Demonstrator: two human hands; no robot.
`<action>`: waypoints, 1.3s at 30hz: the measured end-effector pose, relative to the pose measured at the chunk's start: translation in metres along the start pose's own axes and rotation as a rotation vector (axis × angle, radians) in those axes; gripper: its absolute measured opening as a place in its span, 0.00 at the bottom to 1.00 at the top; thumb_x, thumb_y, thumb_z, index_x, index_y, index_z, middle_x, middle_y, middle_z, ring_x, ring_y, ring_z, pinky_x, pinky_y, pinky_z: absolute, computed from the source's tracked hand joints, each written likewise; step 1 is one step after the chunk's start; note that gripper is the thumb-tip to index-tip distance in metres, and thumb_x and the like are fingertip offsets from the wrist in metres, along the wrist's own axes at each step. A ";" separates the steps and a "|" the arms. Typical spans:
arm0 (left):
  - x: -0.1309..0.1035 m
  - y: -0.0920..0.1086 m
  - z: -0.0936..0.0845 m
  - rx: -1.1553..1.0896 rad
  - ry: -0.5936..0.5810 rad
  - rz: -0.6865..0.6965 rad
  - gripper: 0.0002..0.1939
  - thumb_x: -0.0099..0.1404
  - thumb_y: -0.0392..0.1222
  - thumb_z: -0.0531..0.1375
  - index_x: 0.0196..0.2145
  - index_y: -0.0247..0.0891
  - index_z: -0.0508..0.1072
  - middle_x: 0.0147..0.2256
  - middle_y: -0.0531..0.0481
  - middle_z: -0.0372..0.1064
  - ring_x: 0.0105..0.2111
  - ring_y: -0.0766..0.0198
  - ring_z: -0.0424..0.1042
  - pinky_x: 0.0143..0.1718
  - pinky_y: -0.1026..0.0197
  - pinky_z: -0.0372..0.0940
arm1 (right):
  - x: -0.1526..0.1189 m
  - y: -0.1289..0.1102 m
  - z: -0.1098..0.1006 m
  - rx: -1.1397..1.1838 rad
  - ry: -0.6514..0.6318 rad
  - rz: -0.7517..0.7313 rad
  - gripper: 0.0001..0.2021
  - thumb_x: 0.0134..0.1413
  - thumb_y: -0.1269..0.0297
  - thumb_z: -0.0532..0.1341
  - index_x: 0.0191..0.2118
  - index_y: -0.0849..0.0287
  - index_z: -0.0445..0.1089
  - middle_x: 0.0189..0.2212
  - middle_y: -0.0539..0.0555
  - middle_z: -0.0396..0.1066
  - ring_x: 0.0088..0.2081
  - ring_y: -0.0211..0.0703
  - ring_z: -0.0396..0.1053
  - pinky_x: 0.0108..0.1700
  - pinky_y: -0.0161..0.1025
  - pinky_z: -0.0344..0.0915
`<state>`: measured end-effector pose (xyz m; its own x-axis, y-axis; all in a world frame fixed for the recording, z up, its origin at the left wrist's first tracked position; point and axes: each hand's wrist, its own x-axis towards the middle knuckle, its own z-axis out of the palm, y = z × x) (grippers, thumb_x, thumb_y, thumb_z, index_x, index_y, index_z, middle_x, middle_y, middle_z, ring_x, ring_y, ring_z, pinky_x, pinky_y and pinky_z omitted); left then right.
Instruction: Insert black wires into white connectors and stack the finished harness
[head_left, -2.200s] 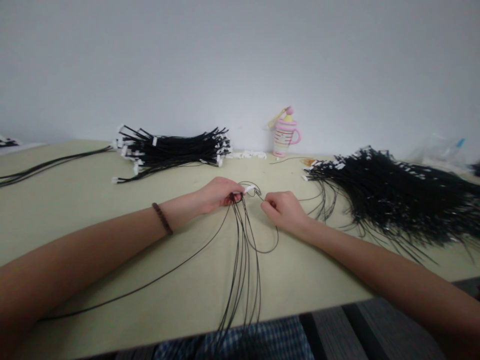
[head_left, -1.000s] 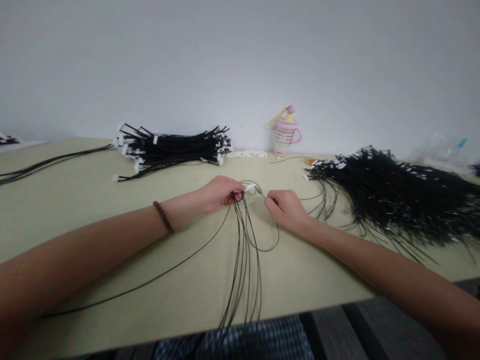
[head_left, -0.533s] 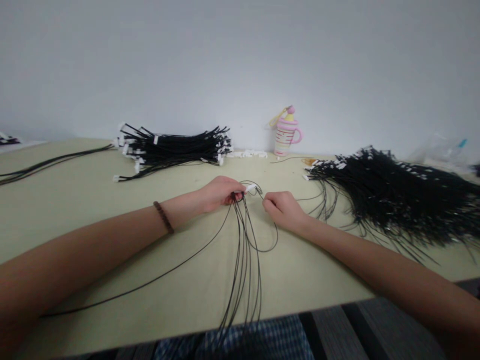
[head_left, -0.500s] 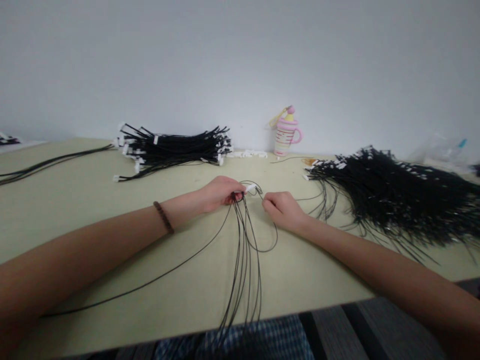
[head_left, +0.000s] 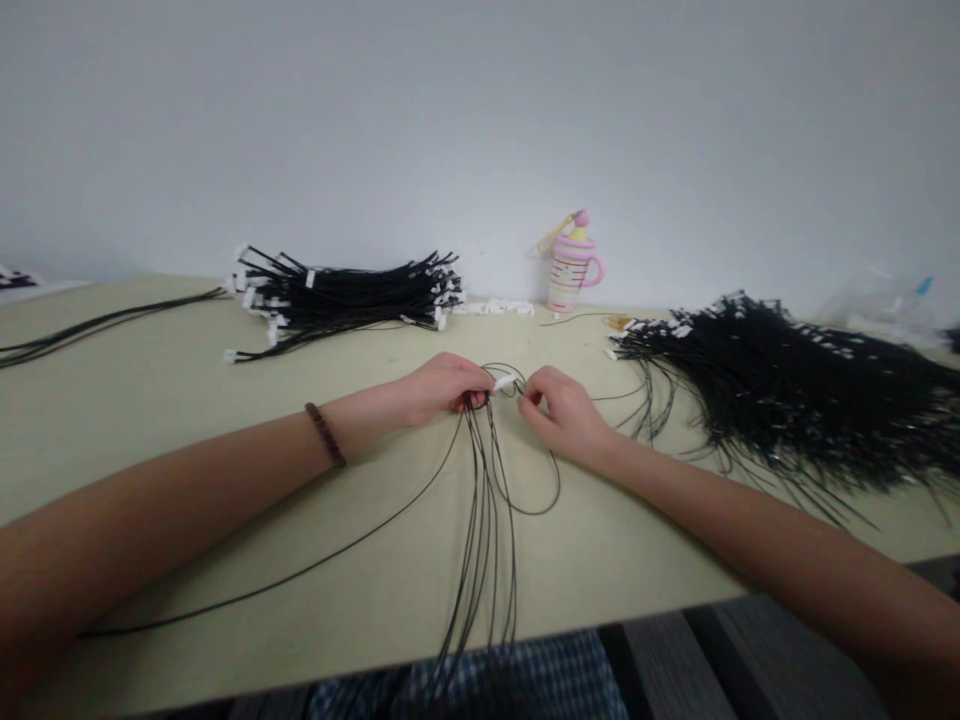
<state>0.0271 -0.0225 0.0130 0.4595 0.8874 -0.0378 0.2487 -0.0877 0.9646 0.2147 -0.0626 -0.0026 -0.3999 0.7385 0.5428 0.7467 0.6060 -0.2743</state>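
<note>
On my head view, my left grip [head_left: 444,388] pinches a white connector [head_left: 505,382] over the table [head_left: 622,550], black wires [head_left: 475,485] trailing toward six o'clock. At the connector's three o'clock, my right grip [head_left: 568,415] has thumb and finger pinching a thin wire [head_left: 519,389]. From the connector, a tied-looking bundle [head_left: 352,297] lies at ten, a striped cup [head_left: 568,277] at one.

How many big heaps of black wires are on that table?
2: the left heap lies toward the back, and the right heap runs to the picture's right edge. More may lie out of frame.
</note>
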 end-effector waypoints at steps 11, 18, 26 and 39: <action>0.000 0.002 -0.001 0.017 -0.051 -0.003 0.08 0.51 0.41 0.58 0.22 0.31 0.71 0.18 0.52 0.62 0.18 0.72 0.57 0.18 0.67 0.47 | 0.004 0.002 0.006 0.219 0.081 -0.146 0.07 0.48 0.73 0.52 0.23 0.61 0.62 0.40 0.58 0.67 0.40 0.40 0.65 0.41 0.37 0.61; 0.001 -0.001 -0.002 0.019 -0.085 -0.005 0.08 0.51 0.40 0.58 0.24 0.31 0.72 0.19 0.52 0.61 0.19 0.73 0.57 0.18 0.68 0.48 | 0.004 0.001 0.005 0.202 0.070 -0.144 0.08 0.49 0.74 0.52 0.22 0.61 0.62 0.34 0.57 0.67 0.37 0.39 0.65 0.40 0.36 0.62; -0.002 0.002 -0.001 -0.014 -0.050 0.004 0.08 0.51 0.40 0.59 0.21 0.31 0.70 0.18 0.52 0.61 0.18 0.72 0.57 0.18 0.67 0.47 | 0.004 0.002 0.008 0.192 0.106 -0.182 0.05 0.49 0.72 0.54 0.25 0.61 0.64 0.37 0.56 0.66 0.39 0.39 0.63 0.42 0.37 0.61; -0.003 0.014 -0.010 -0.375 -0.035 0.115 0.04 0.50 0.38 0.61 0.23 0.33 0.72 0.22 0.52 0.63 0.22 0.74 0.59 0.23 0.69 0.54 | 0.011 0.022 -0.018 0.793 -0.416 0.307 0.14 0.44 0.57 0.61 0.31 0.64 0.72 0.20 0.47 0.62 0.20 0.28 0.51 0.22 0.30 0.48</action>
<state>0.0208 -0.0223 0.0291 0.4968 0.8648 0.0734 -0.1322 -0.0082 0.9912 0.2362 -0.0464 0.0117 -0.5179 0.8524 0.0726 0.3328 0.2789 -0.9008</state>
